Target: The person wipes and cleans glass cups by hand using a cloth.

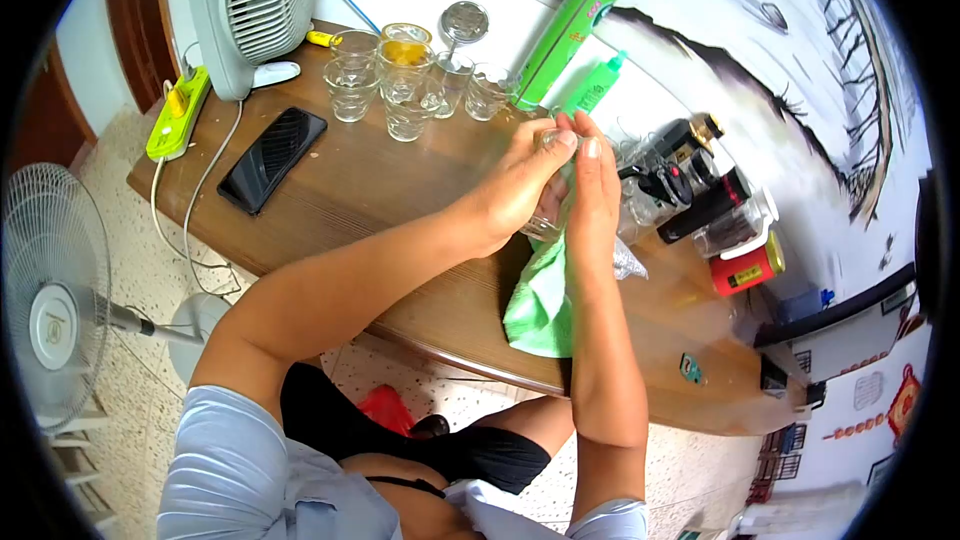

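My left hand [512, 180] is wrapped round a transparent drinking glass [543, 227], whose end shows below the fingers. My right hand [594, 190] is closed against the glass from the other side, gripping a light green cloth [543, 305] that hangs down over the table edge. How much of the cloth is inside the glass is hidden by the fingers. Beyond my left hand stand several glasses [407, 100], one with a yellowish tint [406, 44], and a metal strainer [465, 23] rests in one of them.
A phone [272, 160] lies on the wooden table [350, 220] near a green power strip [180, 115] and a box fan [262, 0]. Green bottles [575, 30], jars, a black flask [707, 205] and a red can [747, 269] line the wall. A standing fan [55, 315] is at left.
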Demonstrator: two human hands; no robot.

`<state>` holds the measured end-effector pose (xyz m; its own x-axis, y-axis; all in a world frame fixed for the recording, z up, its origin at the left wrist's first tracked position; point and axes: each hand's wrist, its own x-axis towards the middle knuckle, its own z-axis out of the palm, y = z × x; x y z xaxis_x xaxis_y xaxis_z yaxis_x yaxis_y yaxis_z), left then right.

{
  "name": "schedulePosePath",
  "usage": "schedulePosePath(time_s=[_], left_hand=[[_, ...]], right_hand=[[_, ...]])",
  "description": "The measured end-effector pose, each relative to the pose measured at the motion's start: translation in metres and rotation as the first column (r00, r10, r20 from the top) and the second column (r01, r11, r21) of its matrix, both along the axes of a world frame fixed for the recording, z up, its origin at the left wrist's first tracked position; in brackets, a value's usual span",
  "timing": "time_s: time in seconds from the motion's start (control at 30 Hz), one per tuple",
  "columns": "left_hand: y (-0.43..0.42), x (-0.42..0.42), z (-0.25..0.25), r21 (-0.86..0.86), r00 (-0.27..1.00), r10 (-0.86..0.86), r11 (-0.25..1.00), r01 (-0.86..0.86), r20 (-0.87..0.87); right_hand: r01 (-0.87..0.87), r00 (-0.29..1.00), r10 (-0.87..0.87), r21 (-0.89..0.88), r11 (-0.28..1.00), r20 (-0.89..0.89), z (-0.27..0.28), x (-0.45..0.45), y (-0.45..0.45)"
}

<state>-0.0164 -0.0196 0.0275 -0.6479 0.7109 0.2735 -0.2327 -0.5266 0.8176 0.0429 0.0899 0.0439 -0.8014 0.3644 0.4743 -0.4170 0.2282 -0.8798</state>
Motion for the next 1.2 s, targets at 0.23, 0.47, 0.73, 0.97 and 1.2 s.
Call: schedulePosePath(time_s=[0.23,0.47,0.73,0.97,1.2], left_hand=[[0.002,-0.016,-0.003,-0.035,0.986,0.169,0.985,-0.169,-0.003],[-0.001,-0.035,-0.001,0.059,0.939,0.336,0.938,-0.34,0.069],[0.001,-0.04,-0.004,0.073,0.946,0.269,0.956,-0.286,0.178],[0.009,-0.014,-0.01,0.003,0.981,0.111,0.994,-0.113,0.162],[0.013,-0.007,-0.017,-0.088,0.981,0.097,0.993,-0.083,0.169]], right_hand=[[0.103,0.994,-0.101,0.03,0.994,-0.05,-0.014,0.0,-0.028],[0.267,0.964,-0.242,0.437,0.859,-0.111,-0.031,0.006,-0.058],[0.301,0.952,-0.247,0.673,0.675,-0.179,-0.032,0.009,-0.063],[0.333,0.942,-0.289,0.357,0.873,-0.171,-0.027,-0.007,-0.017],[0.239,0.969,-0.226,0.143,0.96,-0.102,-0.023,-0.01,0.009]])
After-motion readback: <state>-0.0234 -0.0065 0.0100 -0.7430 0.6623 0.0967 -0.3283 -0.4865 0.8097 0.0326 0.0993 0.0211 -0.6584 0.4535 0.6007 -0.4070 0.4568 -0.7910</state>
